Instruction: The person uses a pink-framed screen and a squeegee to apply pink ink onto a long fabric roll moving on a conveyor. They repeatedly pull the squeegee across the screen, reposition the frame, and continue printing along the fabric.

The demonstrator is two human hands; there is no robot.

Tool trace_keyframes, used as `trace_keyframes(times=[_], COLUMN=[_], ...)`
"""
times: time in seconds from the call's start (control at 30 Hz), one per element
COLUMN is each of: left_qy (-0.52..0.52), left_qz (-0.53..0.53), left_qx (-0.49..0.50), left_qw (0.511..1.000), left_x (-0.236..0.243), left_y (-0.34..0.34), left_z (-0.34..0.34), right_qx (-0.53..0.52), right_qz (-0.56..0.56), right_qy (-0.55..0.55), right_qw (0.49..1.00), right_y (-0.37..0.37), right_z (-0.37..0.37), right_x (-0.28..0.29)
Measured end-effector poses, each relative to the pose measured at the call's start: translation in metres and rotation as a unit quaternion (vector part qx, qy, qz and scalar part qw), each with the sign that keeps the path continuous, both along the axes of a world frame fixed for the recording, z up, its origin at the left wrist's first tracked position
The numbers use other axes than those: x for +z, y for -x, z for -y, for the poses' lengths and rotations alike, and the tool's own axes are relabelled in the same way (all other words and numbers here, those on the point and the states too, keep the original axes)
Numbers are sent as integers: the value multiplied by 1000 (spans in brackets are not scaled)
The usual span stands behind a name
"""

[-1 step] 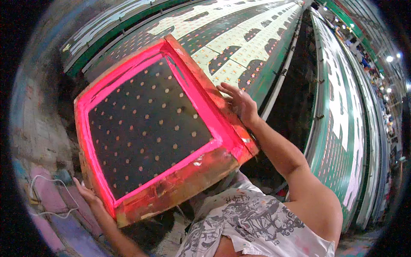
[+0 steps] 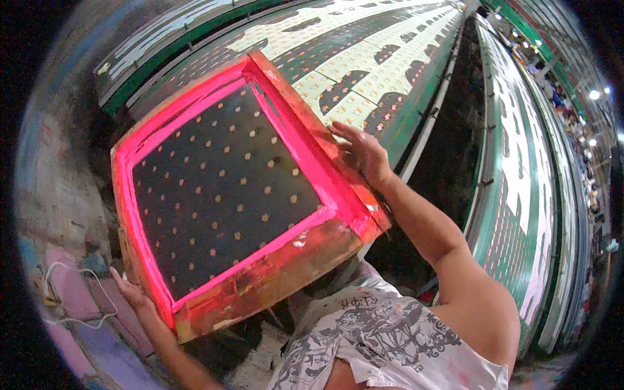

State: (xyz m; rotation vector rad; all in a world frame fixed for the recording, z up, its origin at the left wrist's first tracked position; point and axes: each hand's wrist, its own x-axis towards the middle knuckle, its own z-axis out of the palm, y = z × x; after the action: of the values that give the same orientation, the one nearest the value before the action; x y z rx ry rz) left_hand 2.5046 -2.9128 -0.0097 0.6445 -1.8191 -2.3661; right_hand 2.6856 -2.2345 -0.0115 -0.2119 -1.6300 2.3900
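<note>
I hold a large wooden screen-printing frame (image 2: 266, 253), stained red and brown, tilted in front of me. Bright pink ink coats its inner border around a dark mesh (image 2: 221, 188) dotted with small pale spots. On the frame's right rail, my right hand (image 2: 364, 156) grips with fingers curled over the wood. Low at the left rail, my left hand (image 2: 135, 292) supports the frame, fingers extended upward along its outer side; the frame partly hides this hand.
A long green printing table (image 2: 416, 123) with pale floral-printed pieces runs away ahead. A parallel table (image 2: 520, 195) is at right, beyond a dark gap with a rail. A white cord (image 2: 81, 322) lies at lower left over pink and purple surfaces. Lights and clutter line the far right.
The frame and both my hands have shifted very slightly upward in view. My grip looks the same.
</note>
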Motion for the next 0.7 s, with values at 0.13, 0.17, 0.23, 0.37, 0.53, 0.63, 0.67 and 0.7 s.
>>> trace_keyframes(times=[0.13,0.17,0.23,0.37,0.53,0.63,0.67,0.7], left_qy=[79,39,-7,1,58,72,86,101], left_qz=[16,11,-3,-38,-45,-70,-70,-68], left_qx=[101,67,45,115,168,159,171,189], left_qw=[992,997,999,993,983,982,979,974], left_x=[15,6,-11,-32,-55,-58,-59,-64], left_y=[-25,-28,-40,-77,-111,-122,-118,-120], left_z=[-64,-70,-87,-175,-259,-315,-325,-333], right_qx=[58,62,86,103,110,123,130,106], right_qz=[28,-2,17,63,105,88,70,84], right_qy=[4,-30,-67,-78,-17,-7,-9,0], right_qw=[998,998,994,990,988,989,989,991], right_y=[73,90,114,141,128,129,130,130], right_z=[-51,-67,-96,-162,-203,-241,-259,-263], right_x=[-10,-15,-27,-42,-29,-39,-51,-53])
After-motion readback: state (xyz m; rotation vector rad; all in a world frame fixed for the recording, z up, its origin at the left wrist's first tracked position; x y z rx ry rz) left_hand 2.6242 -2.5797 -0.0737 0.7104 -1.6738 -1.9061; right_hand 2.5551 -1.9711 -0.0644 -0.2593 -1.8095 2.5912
